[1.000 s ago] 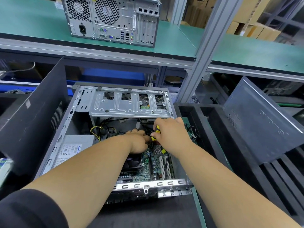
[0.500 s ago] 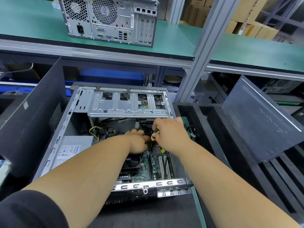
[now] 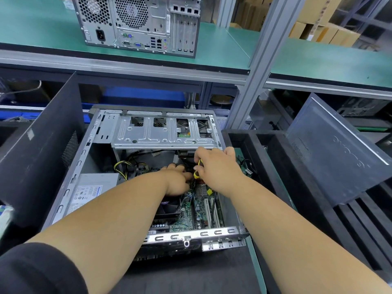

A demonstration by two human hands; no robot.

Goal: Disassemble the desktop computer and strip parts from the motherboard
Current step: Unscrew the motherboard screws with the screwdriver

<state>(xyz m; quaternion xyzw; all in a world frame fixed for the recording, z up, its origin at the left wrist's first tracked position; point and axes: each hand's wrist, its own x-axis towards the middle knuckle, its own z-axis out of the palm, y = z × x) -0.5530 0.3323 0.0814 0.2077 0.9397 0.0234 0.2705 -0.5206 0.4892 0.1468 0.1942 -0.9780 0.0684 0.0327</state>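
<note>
An open desktop case lies on its side in front of me. Its green motherboard shows at the bottom, with a black CPU fan and a silver power supply at left. A metal drive cage spans the far end. My right hand is closed around a yellow-and-black screwdriver just below the cage. My left hand reaches in beside it, fingers curled down onto the board; what they touch is hidden.
A second desktop tower stands on the green upper shelf. Removed dark side panels lean at left and right. A black slotted rack sits right of the case. A grey metal post rises behind.
Both hands stay in nearly the same spot inside the case; the view has shifted slightly. No part has visibly come free.
</note>
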